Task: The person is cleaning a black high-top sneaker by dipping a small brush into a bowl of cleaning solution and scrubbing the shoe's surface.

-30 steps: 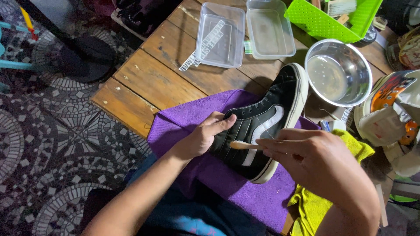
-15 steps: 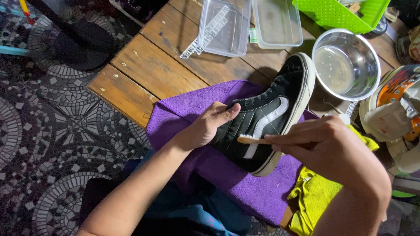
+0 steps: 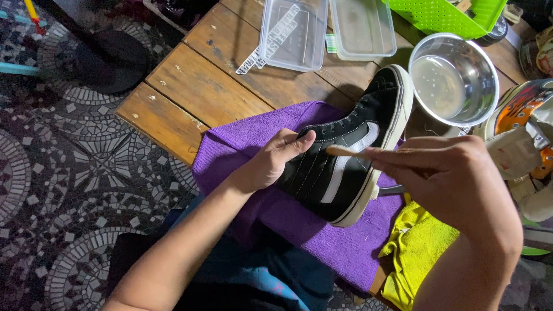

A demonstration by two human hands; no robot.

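Sneaker [image 3: 345,167], black high-top with white stripe and white sole edge, lying on its side on a purple cloth [image 3: 242,144] at the near edge of the surface [image 3: 190,86], toe toward the viewer. Beneath everything, mosaic floor [image 3: 69,173] of grey and white chips set in round patterns, filling the left side. Wooden plank surface, worn and spotted, running from the left corner toward the top right. Purple cloth spread over that corner and hanging off the near edge; yellow cloth [image 3: 420,247] bunched just beside it at the right. Green perforated basket [image 3: 438,14] at the top edge, two clear plastic boxes [image 3: 294,34] side by side below it, a shiny metal bowl [image 3: 455,78] just right of the sneaker's heel. Colourful gear and pale straps crowding the right border, too cut off to identify. Left hand [image 3: 271,164] curled against the sneaker's upper, thumb stretched along the lacing, fingers pressed together and steadying it. Right hand [image 3: 443,173] hovering over the sneaker's side, fingers closed in a pinch on a small light wooden brush [image 3: 345,151], its tip touching the upper near the stripe.
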